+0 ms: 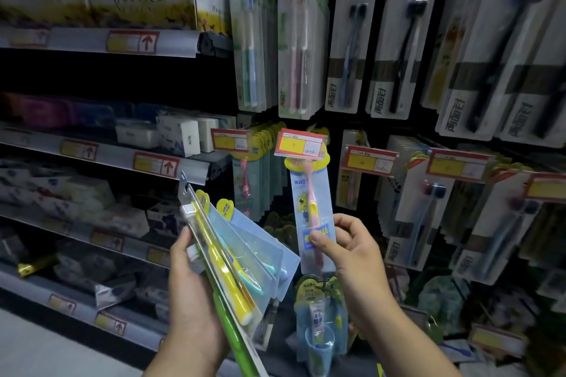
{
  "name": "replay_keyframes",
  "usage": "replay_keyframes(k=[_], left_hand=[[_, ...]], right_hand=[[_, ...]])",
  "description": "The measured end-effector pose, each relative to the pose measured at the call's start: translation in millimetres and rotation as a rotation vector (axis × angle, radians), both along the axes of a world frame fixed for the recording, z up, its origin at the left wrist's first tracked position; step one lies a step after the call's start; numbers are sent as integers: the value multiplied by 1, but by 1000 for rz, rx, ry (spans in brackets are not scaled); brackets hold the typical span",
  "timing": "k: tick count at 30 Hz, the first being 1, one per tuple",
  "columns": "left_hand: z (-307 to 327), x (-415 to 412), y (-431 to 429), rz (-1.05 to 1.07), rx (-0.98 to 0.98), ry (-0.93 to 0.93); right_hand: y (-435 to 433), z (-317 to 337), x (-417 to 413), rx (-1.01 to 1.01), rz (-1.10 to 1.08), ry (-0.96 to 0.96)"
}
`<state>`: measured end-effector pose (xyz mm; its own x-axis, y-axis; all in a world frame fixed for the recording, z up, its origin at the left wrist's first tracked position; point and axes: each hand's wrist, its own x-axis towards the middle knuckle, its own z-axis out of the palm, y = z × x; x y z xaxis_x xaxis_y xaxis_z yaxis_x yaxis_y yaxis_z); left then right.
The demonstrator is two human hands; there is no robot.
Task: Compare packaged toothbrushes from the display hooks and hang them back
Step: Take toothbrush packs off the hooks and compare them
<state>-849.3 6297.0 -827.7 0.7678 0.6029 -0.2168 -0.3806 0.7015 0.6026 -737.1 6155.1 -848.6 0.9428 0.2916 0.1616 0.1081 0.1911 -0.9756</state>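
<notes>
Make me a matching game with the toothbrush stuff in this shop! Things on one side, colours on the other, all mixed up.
Things:
1. pinched pack in the right hand
2. front pack in the left hand
3. cup low down
4. price tag above the pinched pack

Colours:
A. yellow toothbrush
B. red and yellow
C. mostly pink toothbrush
D. see-through blue

Pairs: 1-C, 2-A, 3-D, 4-B

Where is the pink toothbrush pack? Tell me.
Head view, right of centre: the right hand pinches the pink toothbrush pack upright, its top just under the red-and-yellow price tag.
</notes>
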Motion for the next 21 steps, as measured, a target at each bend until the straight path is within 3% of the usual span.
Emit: replay_keyframes(k=[8,13,21], left_hand=[[-4,-3,2,-7,1,37],[-6,-4,4,-19,0,46],[-3,-6,9,-11,5,37]], right_hand=[[16,-9,10,59,-111,-20],[25,-21,16,-52,-138,-130],[39,-29,14,61,-230,-71]])
